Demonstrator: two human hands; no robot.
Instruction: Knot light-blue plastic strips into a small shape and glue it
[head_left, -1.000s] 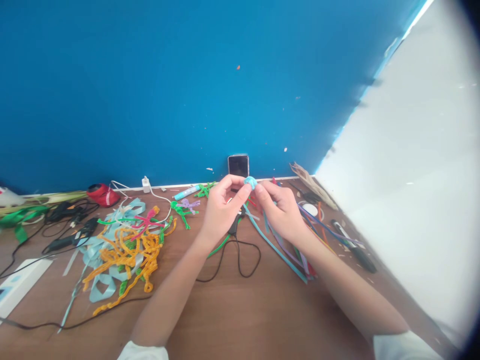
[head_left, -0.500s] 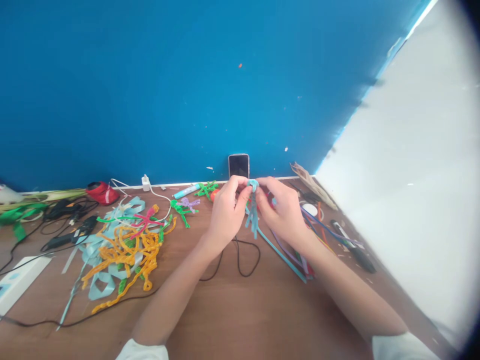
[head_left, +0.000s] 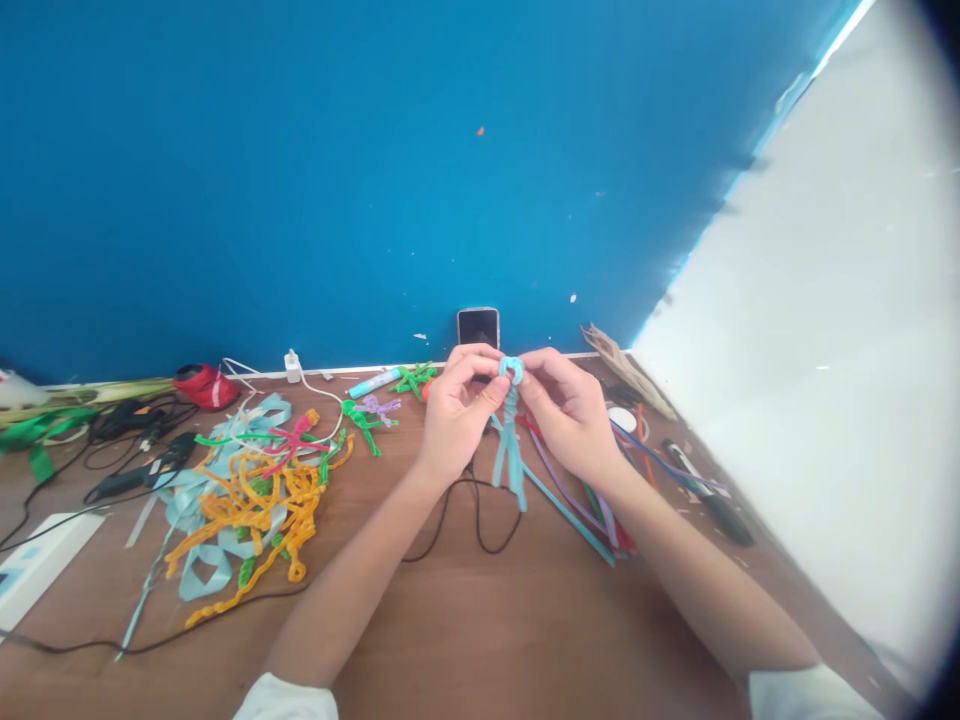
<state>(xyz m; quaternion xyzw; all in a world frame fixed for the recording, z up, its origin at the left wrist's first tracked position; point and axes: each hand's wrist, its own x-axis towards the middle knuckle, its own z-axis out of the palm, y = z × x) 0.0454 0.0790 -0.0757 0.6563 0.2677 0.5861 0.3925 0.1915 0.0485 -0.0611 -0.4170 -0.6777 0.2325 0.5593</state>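
Note:
Between my hands hangs a light-blue pipe cleaner figure (head_left: 511, 420), with a round loop on top, a twisted body and loose ends pointing down. My left hand (head_left: 461, 410) pinches the left side of the loop between thumb and fingers. On the other side, my right hand (head_left: 570, 415) grips the loop's right edge the same way. Below and behind my right wrist lie loose pipe cleaners (head_left: 574, 515) in blue, purple and red, partly covered by my forearm. A phone (head_left: 478, 328) leans on the wall just beyond my fingers.
Orange pipe cleaners (head_left: 255, 500) and pale blue ribbon (head_left: 204, 575) are heaped at left. Small green (head_left: 363, 425) and pink (head_left: 296, 443) figures lie nearby. A power strip (head_left: 45, 560), black cable (head_left: 480, 535), red roll (head_left: 205, 387) and black-handled cutter (head_left: 709, 490) lie around.
The light-blue figure now shows its loop as an open ring, with its twisted body and ends hanging lower and more spread. Both hands stay close together, with fingers slightly shifted.

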